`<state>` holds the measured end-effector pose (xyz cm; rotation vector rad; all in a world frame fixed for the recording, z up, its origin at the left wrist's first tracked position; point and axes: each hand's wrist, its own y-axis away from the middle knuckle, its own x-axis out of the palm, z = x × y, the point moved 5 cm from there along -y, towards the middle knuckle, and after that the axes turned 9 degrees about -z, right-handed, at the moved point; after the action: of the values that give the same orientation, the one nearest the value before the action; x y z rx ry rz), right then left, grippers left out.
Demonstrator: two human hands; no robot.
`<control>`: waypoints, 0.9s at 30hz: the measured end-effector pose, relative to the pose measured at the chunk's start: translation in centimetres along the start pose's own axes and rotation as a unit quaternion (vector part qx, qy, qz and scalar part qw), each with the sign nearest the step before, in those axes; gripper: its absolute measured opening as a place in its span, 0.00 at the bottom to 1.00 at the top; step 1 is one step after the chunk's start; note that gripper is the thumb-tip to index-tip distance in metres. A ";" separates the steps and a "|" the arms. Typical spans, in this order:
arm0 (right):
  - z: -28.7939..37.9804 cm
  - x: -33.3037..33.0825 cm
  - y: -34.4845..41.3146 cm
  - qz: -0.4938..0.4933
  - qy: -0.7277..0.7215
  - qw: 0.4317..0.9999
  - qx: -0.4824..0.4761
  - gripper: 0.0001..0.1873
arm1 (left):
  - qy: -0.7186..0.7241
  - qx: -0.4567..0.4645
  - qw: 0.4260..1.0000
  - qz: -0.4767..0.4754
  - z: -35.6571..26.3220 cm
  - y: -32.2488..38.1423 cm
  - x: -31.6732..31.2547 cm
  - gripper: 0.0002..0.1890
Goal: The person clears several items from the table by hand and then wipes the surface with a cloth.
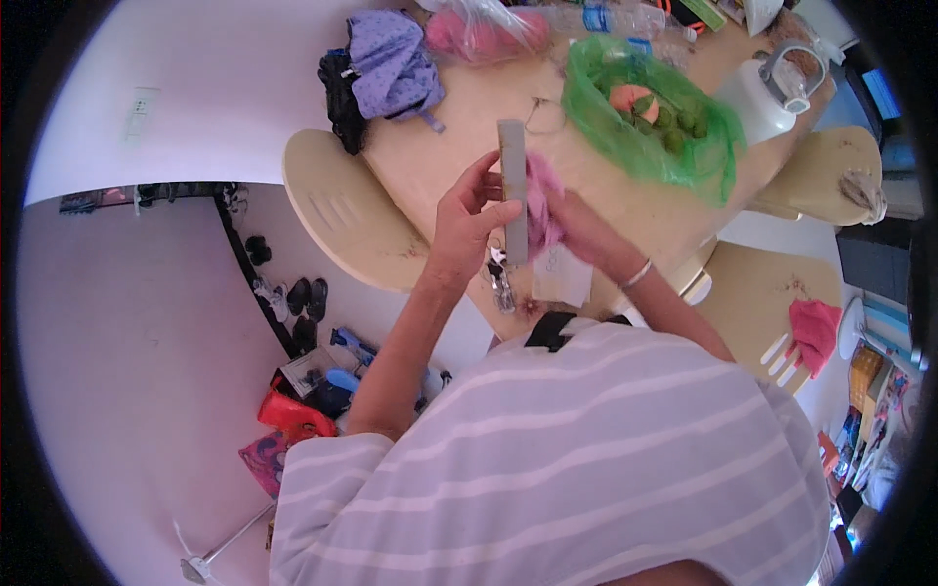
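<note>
A long, flat grey object, perhaps a box (515, 176), stands on edge above the near part of the table (462, 161). My left hand (471, 212) grips it from the left, thumb across its near face. On its right side a pink cloth (542, 201) is bunched in my right hand (584, 225), pressed against or close to the object; the fingers are partly hidden. Below the hands lie a white paper (561, 278) bearing writing and a small metal item with a clear part (500, 286), near the table's edge.
A green plastic bag (652, 117) holding green fruit lies at the right, beside a white jug (758, 99). A folded purple umbrella (396, 66) and plastic bottles (623, 20) lie at the far side. Chairs (352, 212) flank the table.
</note>
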<state>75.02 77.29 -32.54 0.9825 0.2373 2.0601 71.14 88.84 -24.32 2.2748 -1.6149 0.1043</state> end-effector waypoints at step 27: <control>2.8 -8.3 11.9 -0.300 0.005 0.946 -0.125 0.14 | -0.475 0.034 0.850 -0.228 6.1 -20.9 -10.8 0.25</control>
<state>72.85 62.94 -29.66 0.6407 0.2374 1.4893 85.86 102.66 -37.79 2.8880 -1.3232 -1.2802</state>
